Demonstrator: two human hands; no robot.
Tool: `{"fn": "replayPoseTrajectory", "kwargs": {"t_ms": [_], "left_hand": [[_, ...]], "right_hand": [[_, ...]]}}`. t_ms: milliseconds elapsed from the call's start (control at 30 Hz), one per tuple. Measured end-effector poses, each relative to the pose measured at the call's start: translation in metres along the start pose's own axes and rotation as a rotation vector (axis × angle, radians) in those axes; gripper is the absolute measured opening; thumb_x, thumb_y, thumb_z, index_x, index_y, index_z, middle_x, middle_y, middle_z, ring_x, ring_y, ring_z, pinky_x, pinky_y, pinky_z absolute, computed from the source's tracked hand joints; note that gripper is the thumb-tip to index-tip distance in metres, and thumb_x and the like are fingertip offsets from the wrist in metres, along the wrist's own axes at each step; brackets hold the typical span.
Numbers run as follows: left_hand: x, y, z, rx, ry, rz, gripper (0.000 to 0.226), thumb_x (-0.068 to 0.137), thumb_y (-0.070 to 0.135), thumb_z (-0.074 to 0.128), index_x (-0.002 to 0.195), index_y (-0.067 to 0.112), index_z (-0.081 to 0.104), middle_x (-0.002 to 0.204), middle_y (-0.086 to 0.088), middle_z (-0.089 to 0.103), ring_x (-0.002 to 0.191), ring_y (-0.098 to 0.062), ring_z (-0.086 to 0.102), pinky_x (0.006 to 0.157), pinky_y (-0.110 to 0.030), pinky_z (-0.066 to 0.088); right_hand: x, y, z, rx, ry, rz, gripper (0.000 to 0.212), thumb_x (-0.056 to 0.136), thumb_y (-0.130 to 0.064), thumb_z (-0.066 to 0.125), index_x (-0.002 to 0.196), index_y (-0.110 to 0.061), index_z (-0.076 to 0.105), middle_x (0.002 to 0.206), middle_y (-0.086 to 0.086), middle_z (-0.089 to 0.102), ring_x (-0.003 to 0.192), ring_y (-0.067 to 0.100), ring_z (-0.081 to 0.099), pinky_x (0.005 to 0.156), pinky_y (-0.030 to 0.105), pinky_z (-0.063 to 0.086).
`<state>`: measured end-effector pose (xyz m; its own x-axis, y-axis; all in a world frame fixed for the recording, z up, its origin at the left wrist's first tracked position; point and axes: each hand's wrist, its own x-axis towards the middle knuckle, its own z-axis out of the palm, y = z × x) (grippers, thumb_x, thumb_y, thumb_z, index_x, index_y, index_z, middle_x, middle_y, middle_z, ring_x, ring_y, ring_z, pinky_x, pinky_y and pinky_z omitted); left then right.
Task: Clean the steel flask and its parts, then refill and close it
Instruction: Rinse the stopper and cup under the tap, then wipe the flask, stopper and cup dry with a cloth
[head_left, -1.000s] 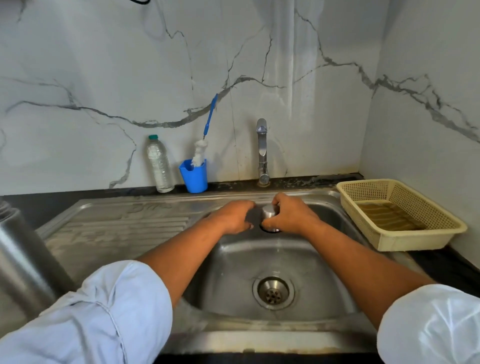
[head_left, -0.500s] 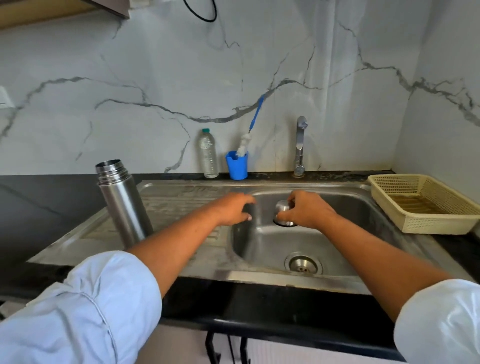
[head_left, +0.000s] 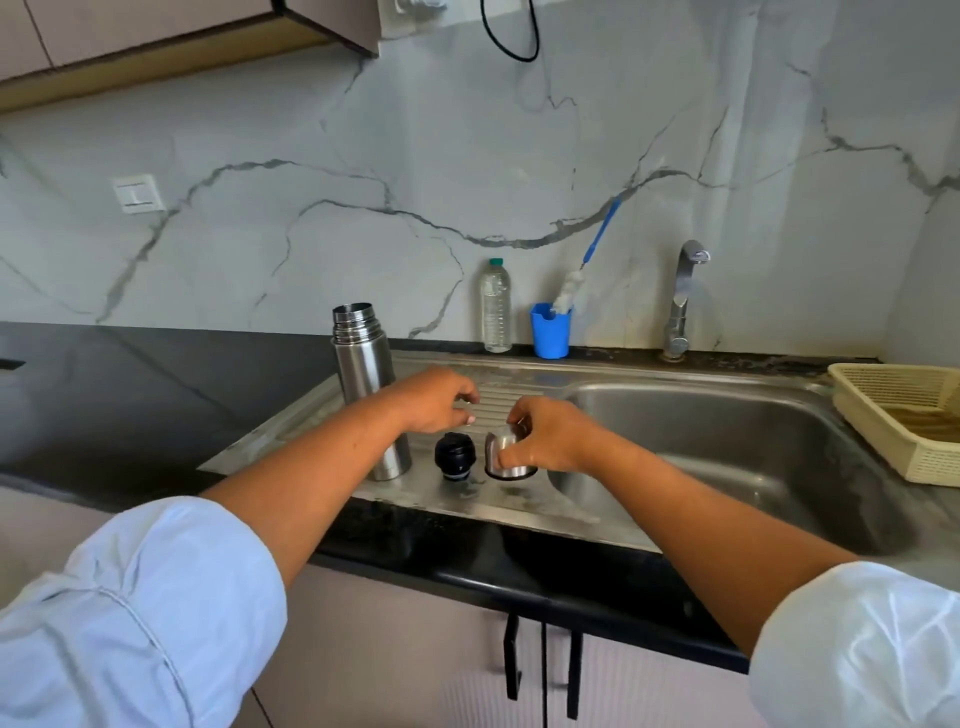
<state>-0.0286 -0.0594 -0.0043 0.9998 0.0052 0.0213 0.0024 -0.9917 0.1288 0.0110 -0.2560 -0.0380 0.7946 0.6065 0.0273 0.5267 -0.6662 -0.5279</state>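
The steel flask (head_left: 363, 364) stands upright and uncapped on the sink's ribbed drainboard (head_left: 498, 395). A black stopper (head_left: 455, 456) sits on the drainboard just right of the flask's base. Beside it stands the steel cup lid (head_left: 506, 460), mouth down, with my right hand (head_left: 550, 439) gripping it from above and from the right. My left hand (head_left: 434, 400) hovers above the stopper with its fingers loosely curled and nothing in them.
A clear plastic water bottle (head_left: 495, 306) and a blue cup (head_left: 550, 332) holding a bottle brush (head_left: 587, 265) stand at the back wall. The tap (head_left: 683, 301) rises behind the sink basin (head_left: 727, 457). A cream basket (head_left: 904, 421) sits at the far right.
My right hand carried the steel cup lid out of the basin leftward and down onto the drainboard. My left hand moved with it. The view pulled back and the stopper came into sight.
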Motion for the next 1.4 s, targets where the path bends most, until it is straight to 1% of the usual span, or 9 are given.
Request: {"fn": "replayPoseTrajectory", "kwargs": {"t_ms": [433, 567, 667, 833, 1000, 1067, 1167, 1300, 1400], "left_hand": [[-0.010, -0.018, 0.019, -0.031, -0.024, 0.013, 0.040, 0.102, 0.029, 0.062, 0.141, 0.023, 0.057, 0.146, -0.008, 0.055, 0.127, -0.025, 0.057, 0.104, -0.040, 0.048], [-0.014, -0.017, 0.022, -0.041, 0.001, 0.026, 0.036, 0.103, 0.025, 0.060, 0.139, 0.021, 0.059, 0.144, -0.008, 0.057, 0.126, -0.025, 0.057, 0.099, -0.034, 0.046], [-0.017, -0.018, 0.022, -0.055, 0.052, 0.038, 0.034, 0.103, 0.025, 0.061, 0.136, 0.021, 0.062, 0.141, -0.006, 0.059, 0.124, -0.023, 0.058, 0.097, -0.032, 0.045], [-0.033, -0.023, 0.011, 0.006, 0.347, 0.101, 0.029, 0.101, 0.026, 0.062, 0.129, 0.018, 0.065, 0.134, 0.000, 0.062, 0.122, -0.018, 0.058, 0.106, -0.036, 0.047], [-0.052, -0.031, 0.001, 0.192, 0.904, 0.151, 0.023, 0.091, 0.020, 0.073, 0.112, 0.011, 0.068, 0.116, -0.005, 0.061, 0.112, -0.025, 0.054, 0.095, -0.046, 0.049], [-0.058, -0.035, 0.003, 0.181, 1.050, 0.074, 0.028, 0.088, 0.024, 0.076, 0.107, 0.010, 0.062, 0.114, -0.008, 0.058, 0.108, -0.026, 0.051, 0.089, -0.043, 0.046], [-0.063, -0.039, 0.009, -0.048, 1.147, -0.167, 0.052, 0.081, 0.032, 0.083, 0.114, 0.004, 0.054, 0.123, -0.018, 0.051, 0.115, -0.035, 0.049, 0.092, -0.046, 0.045], [-0.056, -0.048, 0.013, -0.467, 0.920, -0.447, 0.092, 0.076, 0.041, 0.089, 0.141, 0.001, 0.038, 0.144, -0.019, 0.037, 0.134, -0.035, 0.036, 0.109, -0.048, 0.039], [-0.046, -0.055, 0.013, -0.615, 0.832, -0.491, 0.081, 0.078, 0.040, 0.087, 0.137, 0.008, 0.041, 0.139, -0.013, 0.044, 0.132, -0.032, 0.044, 0.107, -0.046, 0.043]], "right_hand": [[0.009, -0.010, 0.031, -0.038, 0.004, 0.051, 0.060, 0.072, -0.033, 0.088, 0.121, -0.022, 0.056, 0.111, -0.001, 0.064, 0.096, 0.017, 0.063, 0.084, 0.032, 0.056], [0.011, -0.009, 0.030, -0.054, -0.024, 0.054, 0.069, 0.073, -0.036, 0.089, 0.129, -0.019, 0.053, 0.113, -0.001, 0.063, 0.099, 0.018, 0.062, 0.085, 0.031, 0.054], [0.011, -0.012, 0.025, -0.018, -0.001, 0.055, 0.080, 0.075, -0.049, 0.086, 0.139, -0.019, 0.048, 0.130, 0.003, 0.060, 0.114, 0.021, 0.060, 0.093, 0.032, 0.052], [0.019, -0.035, 0.010, -0.055, 0.246, -0.066, 0.067, 0.086, -0.053, 0.074, 0.138, -0.016, 0.053, 0.140, 0.008, 0.057, 0.127, 0.023, 0.054, 0.102, 0.034, 0.046], [0.033, -0.068, 0.001, -0.065, 0.321, -0.183, 0.056, 0.089, -0.048, 0.073, 0.133, -0.016, 0.057, 0.132, 0.008, 0.062, 0.119, 0.023, 0.058, 0.096, 0.032, 0.047], [0.037, -0.078, -0.001, -0.044, 0.326, -0.200, 0.056, 0.089, -0.047, 0.073, 0.134, -0.016, 0.057, 0.133, 0.009, 0.062, 0.120, 0.023, 0.057, 0.096, 0.032, 0.047], [0.042, -0.087, 0.001, -0.019, 0.312, -0.210, 0.057, 0.090, -0.045, 0.073, 0.136, -0.016, 0.056, 0.136, 0.009, 0.060, 0.125, 0.024, 0.056, 0.100, 0.034, 0.047], [0.046, -0.090, 0.007, 0.008, 0.297, -0.217, 0.058, 0.090, -0.044, 0.073, 0.138, -0.017, 0.055, 0.138, 0.008, 0.060, 0.126, 0.023, 0.056, 0.100, 0.033, 0.046], [0.045, -0.087, 0.010, 0.014, 0.304, -0.221, 0.057, 0.090, -0.044, 0.073, 0.137, -0.017, 0.055, 0.137, 0.006, 0.060, 0.125, 0.022, 0.056, 0.099, 0.032, 0.047]]}}
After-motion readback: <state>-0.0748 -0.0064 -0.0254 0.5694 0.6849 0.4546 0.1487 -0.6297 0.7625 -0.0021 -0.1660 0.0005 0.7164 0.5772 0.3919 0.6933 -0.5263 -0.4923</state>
